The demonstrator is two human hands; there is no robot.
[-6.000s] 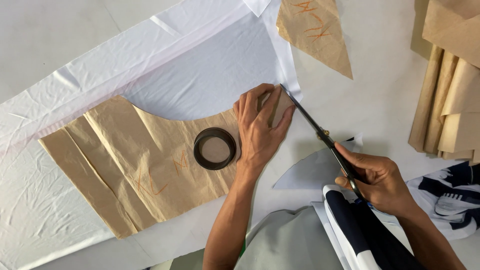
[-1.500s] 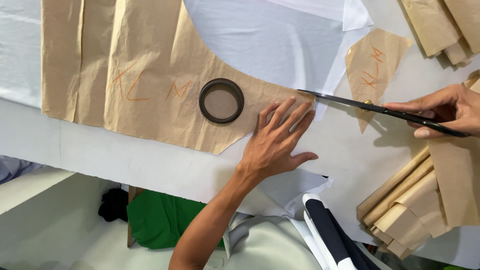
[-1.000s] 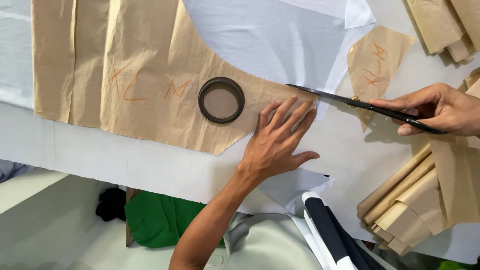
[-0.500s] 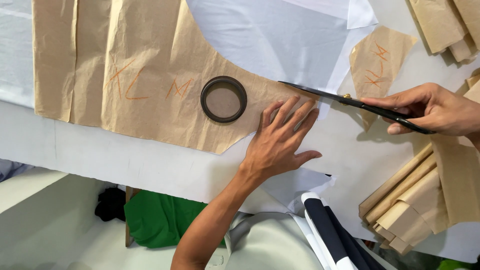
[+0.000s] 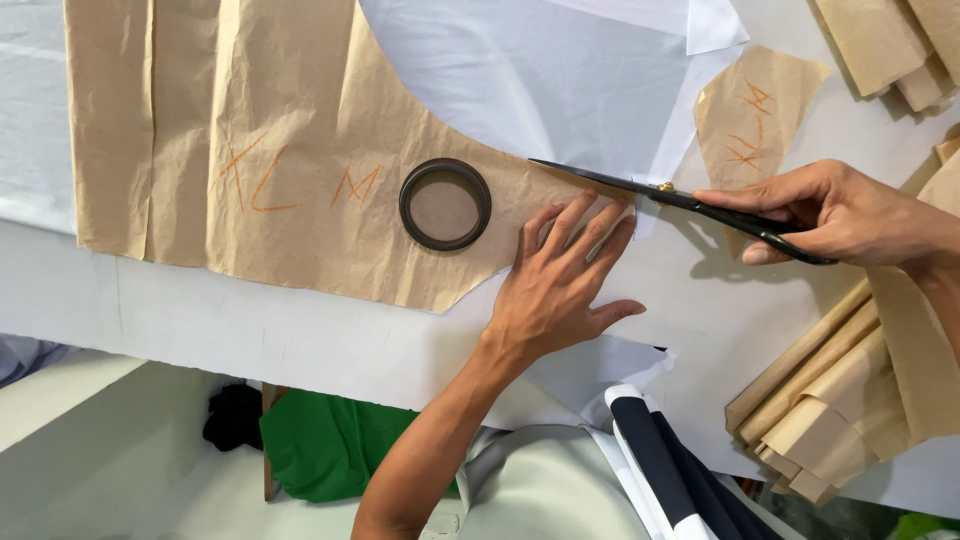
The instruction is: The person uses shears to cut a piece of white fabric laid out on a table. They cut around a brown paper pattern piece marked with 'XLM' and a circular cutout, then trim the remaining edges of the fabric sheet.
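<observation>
head view: the left hand (image 5: 560, 290) lies flat, fingers spread, pressing the right end of a brown paper pattern (image 5: 300, 160) onto the white cloth (image 5: 560, 90) on the desk (image 5: 200, 320). it grips nothing, only holds the paper down. a dark ring (image 5: 445, 204) sits on the pattern just left of that hand as a weight. orange chalk letters mark the paper further left.

the right hand (image 5: 840, 210) is closed round the handles of black scissors (image 5: 670, 195). the blades point left, nearly together, their tip at the pattern's far curved edge just beyond the left fingertips, where paper meets cloth.

how far along — as a judgement: the cloth at the pattern's right end looks already cut, with a loose white offcut (image 5: 590, 365) lying near the desk's near edge by the wrist. the long curve running up and left along the pattern looks uncut, and so does the rest of the outline to the left, so most of the cutting seems left to do.

a small pattern piece (image 5: 760, 100) with orange marks lies far right, apart from the big one. folded brown paper (image 5: 850, 400) is stacked at the near right, more at the far right corner. below the desk edge show green cloth (image 5: 320, 445) and the person's grey top.
</observation>
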